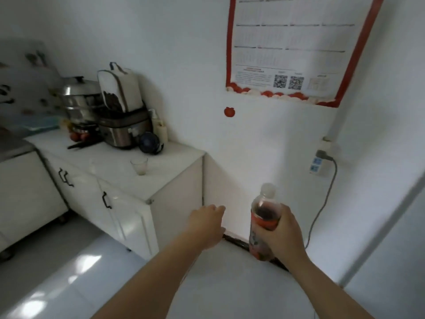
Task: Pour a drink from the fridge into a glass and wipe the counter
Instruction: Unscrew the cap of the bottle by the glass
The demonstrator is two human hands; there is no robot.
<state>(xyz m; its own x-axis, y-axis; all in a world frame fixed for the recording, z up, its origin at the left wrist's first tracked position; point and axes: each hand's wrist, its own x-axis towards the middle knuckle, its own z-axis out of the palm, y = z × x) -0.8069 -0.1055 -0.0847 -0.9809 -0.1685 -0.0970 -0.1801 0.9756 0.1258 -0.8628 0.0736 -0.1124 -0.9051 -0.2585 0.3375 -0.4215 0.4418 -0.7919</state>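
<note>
My right hand (281,233) grips a plastic bottle (262,217) of dark drink with a red label and a pale cap, held upright in front of the white wall. My left hand (207,221) reaches forward with loosely bent fingers and holds nothing, just right of the cabinet's side. A small clear glass (139,166) with a little pale liquid in it stands on the white counter (174,162), up and to the left of both hands.
At the counter's back stand a steel steamer pot (79,97), a cooker (124,130) with a white bag on top, a small dark fan (149,142) and a knife (84,145). The fridge side (395,249) fills the right. A plugged cable (322,203) hangs from a wall socket.
</note>
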